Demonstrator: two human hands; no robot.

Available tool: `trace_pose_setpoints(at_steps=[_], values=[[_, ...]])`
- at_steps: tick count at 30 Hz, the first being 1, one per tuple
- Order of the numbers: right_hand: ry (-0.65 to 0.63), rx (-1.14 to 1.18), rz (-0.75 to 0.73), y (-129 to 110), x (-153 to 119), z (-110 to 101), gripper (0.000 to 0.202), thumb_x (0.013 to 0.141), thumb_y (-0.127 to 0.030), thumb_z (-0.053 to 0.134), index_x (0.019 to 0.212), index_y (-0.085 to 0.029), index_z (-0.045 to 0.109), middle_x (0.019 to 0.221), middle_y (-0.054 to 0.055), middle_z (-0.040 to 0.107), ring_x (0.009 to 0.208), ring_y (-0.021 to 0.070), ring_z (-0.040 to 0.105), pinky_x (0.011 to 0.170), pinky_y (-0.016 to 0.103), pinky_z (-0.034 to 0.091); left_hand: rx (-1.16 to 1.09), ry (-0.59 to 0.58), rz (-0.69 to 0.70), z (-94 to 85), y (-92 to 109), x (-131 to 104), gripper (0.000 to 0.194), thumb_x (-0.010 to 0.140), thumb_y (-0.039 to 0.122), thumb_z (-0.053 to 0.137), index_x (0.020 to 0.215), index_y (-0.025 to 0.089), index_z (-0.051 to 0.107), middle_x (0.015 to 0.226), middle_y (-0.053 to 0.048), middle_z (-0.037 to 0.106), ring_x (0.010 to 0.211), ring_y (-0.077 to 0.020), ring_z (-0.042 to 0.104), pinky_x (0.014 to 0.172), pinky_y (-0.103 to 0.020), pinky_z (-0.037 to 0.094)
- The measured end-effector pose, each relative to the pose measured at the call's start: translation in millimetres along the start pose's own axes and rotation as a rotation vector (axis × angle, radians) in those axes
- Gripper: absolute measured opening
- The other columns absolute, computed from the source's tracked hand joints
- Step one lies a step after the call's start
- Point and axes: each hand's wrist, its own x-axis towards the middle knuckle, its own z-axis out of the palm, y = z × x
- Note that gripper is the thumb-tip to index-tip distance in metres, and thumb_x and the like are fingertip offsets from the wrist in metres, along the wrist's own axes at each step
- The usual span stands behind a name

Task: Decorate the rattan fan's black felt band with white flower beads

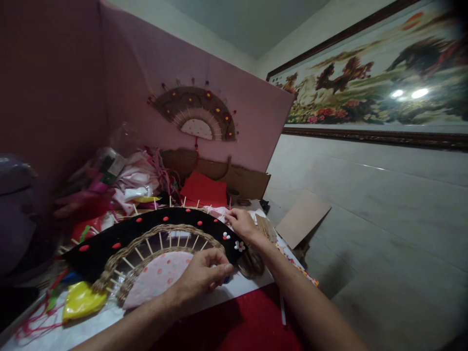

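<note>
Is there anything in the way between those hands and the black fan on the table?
Nothing that I can see. The left hand is at the black fan's lower right part, the right hand by its upper right edge. Touching is unclear.

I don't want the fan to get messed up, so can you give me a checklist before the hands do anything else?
1. Black fan spread open: ok.
2. Right hand at the fan's upper edge: ok.
3. Left hand holding a piece in its fingers: cannot tell, too small to see.
4. White flower has petals all round: ok.
5. White-and-red cluster as full as that flower: not ok, fewer white blobs.
6. Space around the fan clear: not ok, a yellow packet is by its left end.
</note>
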Motion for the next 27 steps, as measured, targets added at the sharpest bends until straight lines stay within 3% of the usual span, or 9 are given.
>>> trace_pose_setpoints(at_steps=[5,13,23,27], values=[[-0.04,-0.012,-0.029,-5,-7,4,0.013,0.07,-0.025,0.063,0.059,-0.018,0.063,0.061,0.0,0.064,0.059,0.0125,0.055,0.055,0.021,0.034,-0.015,-0.007,0.013,0.2,0,1,0.038,0.06,0.047,0.069,0.065,0.014,0.051,0.044,0.005,0.049,0.035,-0.0031,0.033,0.037,-0.018,0.018],[0.139,0.071,0.032,6,0,-4,0.017,0.076,-0.027,0.052,0.063,-0.017,0.059,0.065,0.002,0.063,0.061,0.0145,0.054,0.056,0.023,0.035,-0.005,0.006,0.002,-0.1,1,0,0.037,0.06,0.046,0.07,0.065,0.014,0.051,0.042,0.006,0.048,0.034,-0.0033,0.032,0.038,-0.019,0.018],[0.564,0.329,0.122,43,20,-61,0.031,0.077,-0.044,0.044,0.073,-0.015,0.052,0.063,0.003,0.056,0.057,0.014,0.048,0.052,0.025,0.037,0.007,0.012,-0.016,-0.5,2,0,0.037,0.06,0.046,0.069,0.066,0.015,0.05,0.042,0.007,0.048,0.034,-0.0032,0.033,0.037,-0.018,0.017],[0.631,0.41,0.109,46,22,-74,0.032,0.078,-0.045,0.042,0.078,-0.015,0.05,0.066,0.003,0.056,0.052,0.0115,0.046,0.05,0.024,0.037,-0.006,0.016,-0.018,0.3,1,0,0.038,0.059,0.046,0.07,0.065,0.015,0.05,0.042,0.007,0.047,0.034,-0.0032,0.032,0.036,-0.018,0.017]])
